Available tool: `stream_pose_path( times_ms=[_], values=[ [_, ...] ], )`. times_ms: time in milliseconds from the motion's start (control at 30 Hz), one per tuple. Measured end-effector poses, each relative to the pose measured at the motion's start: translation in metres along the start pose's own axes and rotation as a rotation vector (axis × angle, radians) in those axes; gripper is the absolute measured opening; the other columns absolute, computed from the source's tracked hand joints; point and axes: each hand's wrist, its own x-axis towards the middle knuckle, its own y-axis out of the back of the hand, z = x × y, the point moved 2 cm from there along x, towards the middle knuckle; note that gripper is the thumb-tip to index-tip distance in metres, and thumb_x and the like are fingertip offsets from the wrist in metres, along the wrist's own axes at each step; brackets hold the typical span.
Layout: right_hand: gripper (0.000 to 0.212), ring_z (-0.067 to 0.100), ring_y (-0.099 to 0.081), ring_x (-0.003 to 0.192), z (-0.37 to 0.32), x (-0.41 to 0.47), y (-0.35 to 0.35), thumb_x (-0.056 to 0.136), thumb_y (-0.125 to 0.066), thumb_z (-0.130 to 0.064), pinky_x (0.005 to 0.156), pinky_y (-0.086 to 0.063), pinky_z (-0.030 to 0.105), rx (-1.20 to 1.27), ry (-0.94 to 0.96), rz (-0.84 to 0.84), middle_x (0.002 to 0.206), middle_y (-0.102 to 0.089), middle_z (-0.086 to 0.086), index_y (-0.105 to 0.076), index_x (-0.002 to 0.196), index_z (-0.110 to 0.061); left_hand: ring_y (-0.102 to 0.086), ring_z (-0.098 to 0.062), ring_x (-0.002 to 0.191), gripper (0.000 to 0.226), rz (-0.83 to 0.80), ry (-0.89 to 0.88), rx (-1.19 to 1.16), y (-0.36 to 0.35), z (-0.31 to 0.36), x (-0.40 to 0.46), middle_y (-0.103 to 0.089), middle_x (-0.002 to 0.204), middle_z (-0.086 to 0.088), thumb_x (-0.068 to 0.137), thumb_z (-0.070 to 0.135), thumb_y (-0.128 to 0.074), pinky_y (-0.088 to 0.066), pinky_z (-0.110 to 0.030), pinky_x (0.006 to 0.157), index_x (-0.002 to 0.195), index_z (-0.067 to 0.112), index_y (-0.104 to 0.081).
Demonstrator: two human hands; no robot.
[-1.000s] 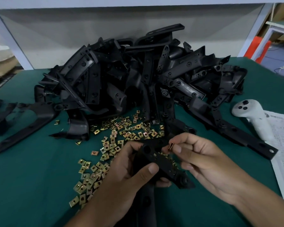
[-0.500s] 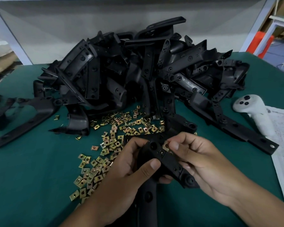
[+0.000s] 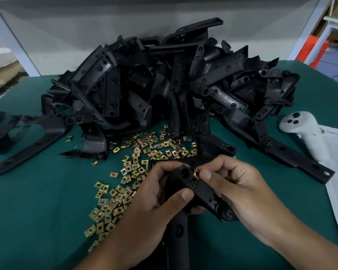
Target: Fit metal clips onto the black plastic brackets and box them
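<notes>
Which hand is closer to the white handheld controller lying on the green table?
Right. The right hand, pinching a brass metal clip against the black plastic bracket, lies on the side of the white handheld controller; the left hand holds the bracket farther away.

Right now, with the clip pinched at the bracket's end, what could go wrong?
The metal clip in the right hand is gripped only by fingertips; it may slip and vanish among the loose clips below. The left hand holds the bracket in the air, so a hard push could twist it.
</notes>
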Motion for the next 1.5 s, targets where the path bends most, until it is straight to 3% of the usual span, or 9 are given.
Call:
stream_pose_path(
  times_ms=[167,367,567,700,800,967,1233,1367,1500],
  values=[
    [0.016,0.011,-0.071,0.064,-0.008,-0.003,-0.004,0.085,-0.069,-0.022,0.056,-0.057,0.019,-0.069,0.130,0.007,0.073,-0.072,-0.002,-0.074,0.086,-0.008,-0.069,-0.027,0.113,0.026,-0.002,-0.019,0.014,0.000,-0.002,0.000,-0.069,0.123,-0.009,0.092,0.019,-0.071,-0.060,-0.035,0.085,0.118,0.020,-0.067],
    [0.015,0.021,-0.074,0.071,-0.007,-0.004,-0.001,0.086,-0.068,-0.021,0.060,-0.059,0.022,-0.149,0.169,-0.011,0.084,-0.075,0.010,-0.077,0.090,-0.011,-0.071,-0.022,0.108,0.028,0.018,-0.031,0.027,0.002,0.002,0.000,-0.072,0.119,-0.006,0.090,0.028,-0.075,-0.059,-0.030,0.085,0.116,0.023,-0.069],
    [0.024,0.022,-0.069,0.077,-0.002,-0.002,0.008,0.087,-0.070,-0.048,0.068,-0.055,0.025,-0.478,0.235,-0.016,0.096,-0.073,0.007,-0.078,0.097,-0.028,-0.074,-0.025,0.095,0.030,0.017,0.013,0.033,0.001,0.001,-0.001,-0.073,0.106,-0.003,0.087,0.030,-0.079,-0.060,-0.033,0.080,0.114,0.021,-0.068],
    [0.019,0.027,-0.070,0.086,0.001,0.005,0.011,0.093,-0.061,-0.028,0.072,-0.057,0.033,-0.060,0.011,-0.177,0.105,-0.072,0.010,-0.072,0.102,-0.015,-0.074,-0.026,0.095,0.027,0.028,0.022,-0.015,-0.001,0.005,0.001,-0.074,0.108,-0.006,0.089,0.029,-0.076,-0.061,-0.033,0.078,0.112,0.018,-0.069],
    [0.037,0.031,-0.065,0.087,0.004,0.011,0.018,0.068,-0.051,0.006,0.071,-0.056,0.043,0.332,-0.175,-0.158,0.108,-0.069,0.017,-0.072,0.095,-0.009,-0.073,-0.029,0.095,0.028,0.042,0.083,-0.136,0.001,0.007,0.000,-0.072,0.113,-0.014,0.090,0.024,-0.075,-0.061,-0.035,0.080,0.113,0.012,-0.067],
    [0.059,0.021,-0.072,0.093,0.001,0.015,0.022,0.066,-0.046,0.030,0.074,-0.059,0.026,0.432,-0.190,-0.114,0.114,-0.071,0.021,-0.079,0.097,-0.008,-0.071,-0.028,0.079,0.037,0.091,0.146,-0.238,0.007,0.012,-0.001,-0.072,0.112,-0.017,0.073,0.021,-0.086,-0.058,-0.030,0.066,0.106,0.016,-0.071],
    [0.040,0.024,-0.072,0.101,-0.002,0.013,0.022,0.073,-0.070,0.013,0.079,-0.060,0.027,0.450,-0.221,-0.173,0.117,-0.070,0.019,-0.076,0.109,-0.003,-0.056,-0.016,0.068,0.027,0.092,0.052,-0.151,0.010,0.012,0.002,-0.064,0.099,-0.011,0.082,0.025,-0.078,-0.050,-0.024,0.062,0.104,0.014,-0.068],
    [0.056,0.026,-0.071,0.103,-0.001,0.013,0.023,0.060,-0.090,0.008,0.082,-0.059,0.030,0.494,-0.241,-0.173,0.117,-0.069,0.020,-0.074,0.113,-0.001,-0.050,-0.015,0.064,0.040,0.056,0.051,-0.175,0.012,0.013,0.001,-0.057,0.100,-0.014,0.081,0.030,-0.084,-0.047,-0.023,0.060,0.107,0.009,-0.062],
    [0.067,0.023,-0.073,0.099,0.001,0.015,0.026,0.051,-0.094,0.009,0.080,-0.060,0.029,0.522,-0.273,-0.123,0.114,-0.071,0.018,-0.074,0.113,-0.001,-0.054,-0.015,0.063,0.044,0.094,0.041,-0.040,0.013,0.014,0.002,-0.069,0.109,-0.011,0.088,0.033,-0.073,-0.047,-0.022,0.062,0.121,0.007,-0.063]
  ],
)
